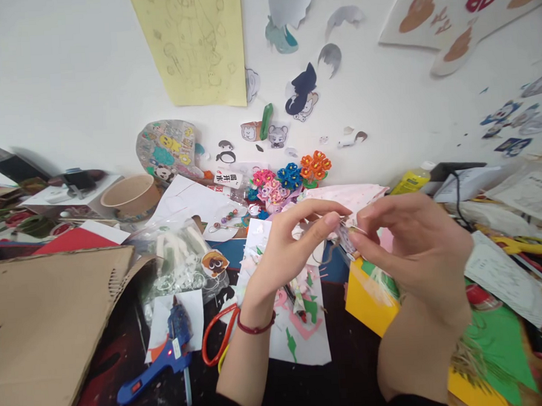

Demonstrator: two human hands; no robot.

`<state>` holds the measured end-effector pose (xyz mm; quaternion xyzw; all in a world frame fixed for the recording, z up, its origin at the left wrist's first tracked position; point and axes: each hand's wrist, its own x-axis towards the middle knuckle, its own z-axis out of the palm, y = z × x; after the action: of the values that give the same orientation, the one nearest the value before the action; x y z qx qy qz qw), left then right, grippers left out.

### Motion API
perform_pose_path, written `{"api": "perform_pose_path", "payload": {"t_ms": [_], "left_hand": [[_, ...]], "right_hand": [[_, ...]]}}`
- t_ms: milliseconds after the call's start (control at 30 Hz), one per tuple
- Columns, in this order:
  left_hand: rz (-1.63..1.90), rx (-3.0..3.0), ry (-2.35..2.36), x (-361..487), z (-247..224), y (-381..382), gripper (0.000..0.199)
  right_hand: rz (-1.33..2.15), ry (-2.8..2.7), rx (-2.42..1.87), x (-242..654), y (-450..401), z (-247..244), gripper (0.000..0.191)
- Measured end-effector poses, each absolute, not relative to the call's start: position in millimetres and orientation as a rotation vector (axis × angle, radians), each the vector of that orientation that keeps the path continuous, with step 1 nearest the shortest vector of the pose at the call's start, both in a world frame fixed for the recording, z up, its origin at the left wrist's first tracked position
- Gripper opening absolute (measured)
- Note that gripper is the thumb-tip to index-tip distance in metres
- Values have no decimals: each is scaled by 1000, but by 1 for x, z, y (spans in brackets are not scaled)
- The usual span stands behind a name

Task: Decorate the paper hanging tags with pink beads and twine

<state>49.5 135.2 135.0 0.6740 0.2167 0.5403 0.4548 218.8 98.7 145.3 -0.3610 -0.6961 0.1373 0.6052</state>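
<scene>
My left hand and my right hand meet above the middle of the desk, thumbs and forefingers pinched close together. Between the fingertips runs a thin light strand, partly covered by the fingers. A thin greyish string hangs in a loose curl below. Just under the fingertips is a small patterned piece, too covered to name. Beneath my hands lies a white sheet strewn with green and pink paper scraps. Red-handled scissors lie beside my left wrist.
A blue glue gun rests at the left on white paper, its red light lit. Cardboard fills the left front. Craft flowers stand by the wall. Yellow card and green sheets lie at right, near a yellow bottle.
</scene>
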Motion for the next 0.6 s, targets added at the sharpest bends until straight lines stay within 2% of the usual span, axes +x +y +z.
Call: {"api": "perform_pose_path", "payload": {"t_ms": [233, 600], "left_hand": [[1313, 1733, 523, 50, 135, 136, 17], [1208, 1692, 450, 51, 133, 136, 21]], "right_hand": [[16, -1635, -847, 221, 100, 146, 30], [-316, -1710, -901, 220, 106, 146, 37]]}}
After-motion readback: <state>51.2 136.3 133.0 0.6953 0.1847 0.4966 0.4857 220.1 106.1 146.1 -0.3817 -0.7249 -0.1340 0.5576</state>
